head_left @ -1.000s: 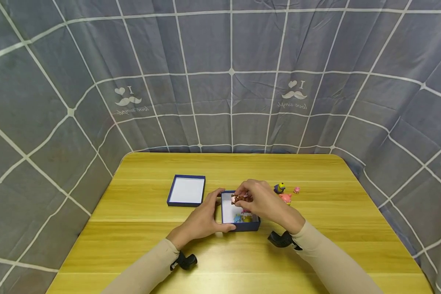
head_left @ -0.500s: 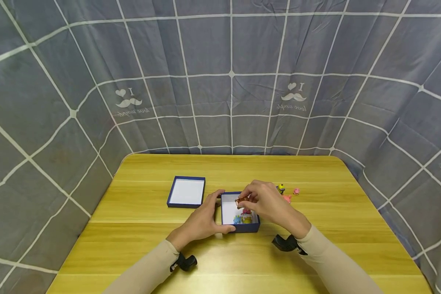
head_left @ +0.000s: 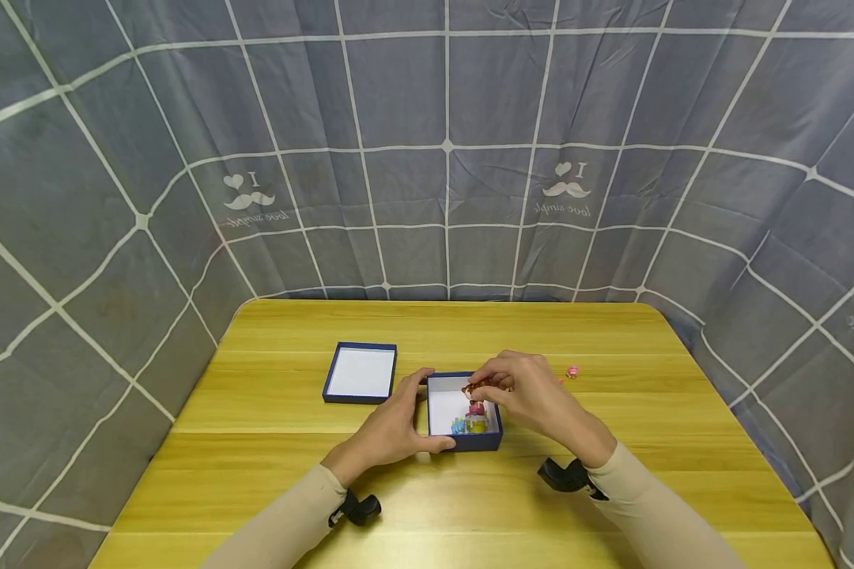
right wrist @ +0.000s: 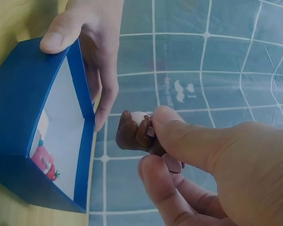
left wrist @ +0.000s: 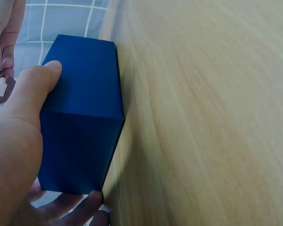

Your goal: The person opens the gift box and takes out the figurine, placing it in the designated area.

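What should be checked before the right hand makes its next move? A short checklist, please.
1. Brown figure gripped: ok; the right hand pinches it between thumb and fingers.
2. Box steadied: ok; the left hand grips it, thumb on the near wall.
3. Box open: ok; the lid lies apart on the table.
4. Bare space inside: ok; white floor shows beyond the blue figure.
5. All loose pieces in sight: cannot tell; a small pink piece shows, but the right hand hides part of the table.
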The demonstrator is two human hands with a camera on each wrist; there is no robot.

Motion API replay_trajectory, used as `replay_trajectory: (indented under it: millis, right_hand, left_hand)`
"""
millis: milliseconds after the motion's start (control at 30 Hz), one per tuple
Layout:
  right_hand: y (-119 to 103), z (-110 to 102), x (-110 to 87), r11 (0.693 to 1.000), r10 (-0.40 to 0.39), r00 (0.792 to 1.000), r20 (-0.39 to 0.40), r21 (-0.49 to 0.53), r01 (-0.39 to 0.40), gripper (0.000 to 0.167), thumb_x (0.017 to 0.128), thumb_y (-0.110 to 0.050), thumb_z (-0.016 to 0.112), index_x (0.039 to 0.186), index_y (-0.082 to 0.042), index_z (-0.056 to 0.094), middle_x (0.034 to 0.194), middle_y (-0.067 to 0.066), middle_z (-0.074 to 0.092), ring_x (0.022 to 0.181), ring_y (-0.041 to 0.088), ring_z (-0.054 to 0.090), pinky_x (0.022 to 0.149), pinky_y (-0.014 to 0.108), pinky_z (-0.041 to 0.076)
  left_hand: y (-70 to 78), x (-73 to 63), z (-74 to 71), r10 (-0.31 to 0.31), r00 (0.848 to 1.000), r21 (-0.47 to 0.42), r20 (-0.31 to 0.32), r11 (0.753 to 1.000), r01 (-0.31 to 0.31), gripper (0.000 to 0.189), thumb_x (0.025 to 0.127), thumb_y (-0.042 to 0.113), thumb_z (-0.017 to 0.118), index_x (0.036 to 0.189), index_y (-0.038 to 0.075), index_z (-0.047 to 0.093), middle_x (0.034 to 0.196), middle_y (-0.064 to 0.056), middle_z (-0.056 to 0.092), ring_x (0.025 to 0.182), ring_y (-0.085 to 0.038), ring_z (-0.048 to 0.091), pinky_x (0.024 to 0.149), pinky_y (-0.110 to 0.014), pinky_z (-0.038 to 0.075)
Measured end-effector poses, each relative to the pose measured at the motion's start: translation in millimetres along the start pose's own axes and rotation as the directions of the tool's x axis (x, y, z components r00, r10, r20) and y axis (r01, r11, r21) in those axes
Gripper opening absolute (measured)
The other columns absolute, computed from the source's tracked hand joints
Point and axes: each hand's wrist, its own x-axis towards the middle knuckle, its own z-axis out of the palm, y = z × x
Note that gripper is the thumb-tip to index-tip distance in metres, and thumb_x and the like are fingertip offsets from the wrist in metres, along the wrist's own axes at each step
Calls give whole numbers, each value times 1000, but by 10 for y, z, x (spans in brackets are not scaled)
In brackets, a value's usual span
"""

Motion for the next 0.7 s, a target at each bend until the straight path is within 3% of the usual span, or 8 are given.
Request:
replay_trajectory:
  millis: [267, 700]
  right_hand:
    - [10, -68, -48, 1000, 21, 1000, -15, -4, -21, 14, 106, -9, 86, 118, -12, 92, 109, -1, 86, 91, 9, 82, 78, 26, 67]
    - [68, -137, -148, 998, 66, 998, -21, 15, -66, 20, 102, -6, 90, 121, -10, 87, 110, -1, 88, 93, 9, 83, 82, 27, 69]
  left_hand:
    - [7, -5, -5, 0, 1000, -14, -1, 1000, 0, 127, 90, 58, 100, 183, 11, 28, 177, -22, 49, 154, -39, 64, 125, -62, 55]
    - [-3, 4, 3, 7, 1000, -10, -2, 1000, -7, 127, 90, 59, 100, 183, 12, 28, 178, -20, 49, 156, -39, 63, 124, -63, 56]
